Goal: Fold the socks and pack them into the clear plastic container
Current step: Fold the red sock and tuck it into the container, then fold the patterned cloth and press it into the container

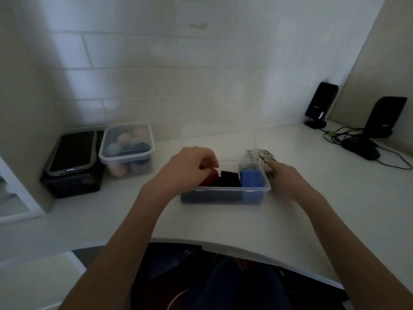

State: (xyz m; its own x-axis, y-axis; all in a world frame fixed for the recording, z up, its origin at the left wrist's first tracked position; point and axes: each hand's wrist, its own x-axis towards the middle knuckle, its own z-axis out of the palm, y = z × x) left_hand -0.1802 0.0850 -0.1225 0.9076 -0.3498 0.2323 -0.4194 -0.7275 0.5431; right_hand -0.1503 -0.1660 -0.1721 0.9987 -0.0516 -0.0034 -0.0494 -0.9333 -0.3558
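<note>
A clear plastic container [225,189] stands on the white desk in front of me. Inside it lie a red folded sock [211,177] at the left, a black one [228,178] in the middle and a blue one [250,178] at the right. My left hand [190,163] hovers over the container's left end, fingers curled down onto the red sock. My right hand [282,175] is just outside the right wall, its fingers closed on a grey-white patterned sock [260,157] that rests over the container's far right corner.
A lidded tub of coloured balls [127,148] and a black box with a phone-like device [73,153] on top stand at the left against the tiled wall. Two black speakers [321,104] [384,117], a mouse [359,148] and cables lie at the right. The desk's curved edge [223,241] runs near me.
</note>
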